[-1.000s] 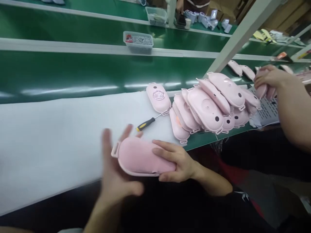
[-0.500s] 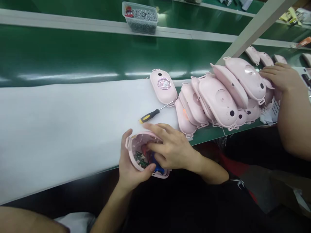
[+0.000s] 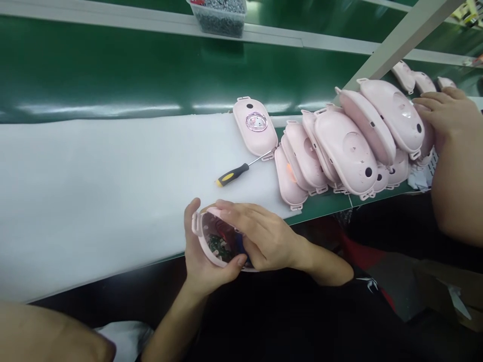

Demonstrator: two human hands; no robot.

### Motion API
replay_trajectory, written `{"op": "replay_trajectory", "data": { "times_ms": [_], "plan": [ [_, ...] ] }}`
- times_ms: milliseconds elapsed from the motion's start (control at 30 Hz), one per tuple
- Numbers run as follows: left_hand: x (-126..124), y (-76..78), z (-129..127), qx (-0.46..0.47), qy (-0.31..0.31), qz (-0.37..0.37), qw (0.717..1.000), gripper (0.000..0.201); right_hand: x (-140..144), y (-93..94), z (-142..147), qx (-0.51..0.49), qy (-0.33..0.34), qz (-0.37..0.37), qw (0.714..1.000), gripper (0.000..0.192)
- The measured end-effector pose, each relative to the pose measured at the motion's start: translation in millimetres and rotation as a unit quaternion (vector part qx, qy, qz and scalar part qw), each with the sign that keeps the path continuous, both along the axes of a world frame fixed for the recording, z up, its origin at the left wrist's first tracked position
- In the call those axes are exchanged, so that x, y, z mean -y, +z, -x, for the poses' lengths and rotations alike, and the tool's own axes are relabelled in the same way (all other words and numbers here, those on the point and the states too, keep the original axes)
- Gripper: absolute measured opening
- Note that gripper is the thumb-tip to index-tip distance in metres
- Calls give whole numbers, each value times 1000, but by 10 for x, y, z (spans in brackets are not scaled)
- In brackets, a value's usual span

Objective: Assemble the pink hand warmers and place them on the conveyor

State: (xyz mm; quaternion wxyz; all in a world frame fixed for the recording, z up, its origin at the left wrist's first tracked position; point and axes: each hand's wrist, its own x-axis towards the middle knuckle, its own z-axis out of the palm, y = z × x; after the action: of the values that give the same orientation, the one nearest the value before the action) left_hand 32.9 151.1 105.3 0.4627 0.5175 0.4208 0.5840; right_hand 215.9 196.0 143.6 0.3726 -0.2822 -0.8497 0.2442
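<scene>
The left hand (image 3: pixel 202 261) cradles an open pink shell (image 3: pixel 211 241) from below, thumb hooked over its near rim and fingertips curled round its far end, so the fingers are closed on it. The right hand (image 3: pixel 264 239) lies on top, fingers laid flat and close together across the upper rim and into the cavity, covering the shell's right half. Green circuit board and red and blue parts show inside, between the two hands. The shell sits at the near edge of the white mat (image 3: pixel 94 191), partly overhanging it, just in front of the screwdriver (image 3: pixel 236 173).

Its long axis runs left to right, slightly away from the person at the left; the looped tab end points left, and the open side faces up and towards the camera.

Half a second ago the right hand sat further right, leaving more of the cavity bare; now it has slid left over it. The shell has tilted a little more upright.

Right of the screwdriver, a single shell (image 3: pixel 255 125) lies closed, then a leaning pile (image 3: pixel 339 151), where another person's hand (image 3: pixel 447 108) rests.
</scene>
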Motion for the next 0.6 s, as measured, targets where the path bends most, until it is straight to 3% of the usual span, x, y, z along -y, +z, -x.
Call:
{"op": "replay_trajectory", "data": {
  "times_ms": [200, 333, 400, 500, 600],
  "plan": [
    [-27, 43, -39, 21, -36, -15, 999, 105, 11, 36, 6, -9, 9, -36, 999, 47],
    [-19, 57, -60, 7, -68, -13, 998, 102, -27, 191, -41, 146, -55, -25, 987, 42],
    [-8, 46, -51, 3, -70, -8, 997, 104, -55, 257, -55, 201, -49, -33, 978, 36],
    [-10, 30, -42, 8, -72, -4, 997, 105, -102, 282, -63, 187, -8, -67, 980, 23],
    [-36, 41, -61, 12, -78, -11, 997, 106, -123, 227, -56, 125, 31, -60, 990, 26]
  ]
}}
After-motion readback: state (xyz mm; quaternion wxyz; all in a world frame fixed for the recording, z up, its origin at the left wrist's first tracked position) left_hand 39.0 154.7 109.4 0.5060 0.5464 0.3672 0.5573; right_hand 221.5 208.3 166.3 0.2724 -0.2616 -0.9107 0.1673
